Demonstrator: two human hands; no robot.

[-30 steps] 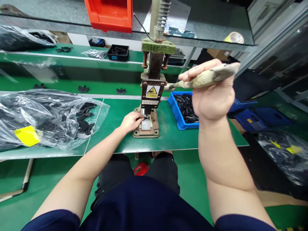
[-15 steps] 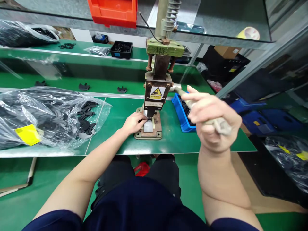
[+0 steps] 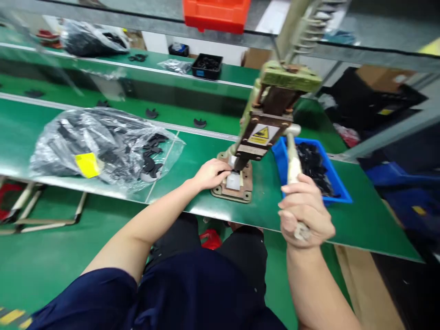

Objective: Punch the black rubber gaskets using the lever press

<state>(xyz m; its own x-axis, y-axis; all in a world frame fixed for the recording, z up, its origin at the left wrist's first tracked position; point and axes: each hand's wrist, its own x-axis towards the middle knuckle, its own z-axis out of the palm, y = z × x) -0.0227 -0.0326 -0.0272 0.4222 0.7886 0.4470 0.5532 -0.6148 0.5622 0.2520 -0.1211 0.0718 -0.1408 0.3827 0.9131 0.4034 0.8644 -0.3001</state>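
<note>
Right hand (image 3: 305, 211) fisted round press lever (image 3: 292, 158), left hand (image 3: 212, 173) pinching small black part – at die (image 3: 233, 181).

My right hand (image 3: 305, 213) wraps a worn, cloth-taped lever (image 3: 292, 160); past my left hand's (image 3: 211, 173) fingertips sits a white plastic block (image 3: 233, 181) on the press's (image 3: 264, 123) dull, rust-browned metal base. The green bench (image 3: 192, 160) is smooth and glossy; the clear bag (image 3: 103, 142) is crinkled, shiny film.

Green table (image 3: 206, 151), blue bin (image 3: 338, 192), orange bin (image 3: 215, 16)
</note>
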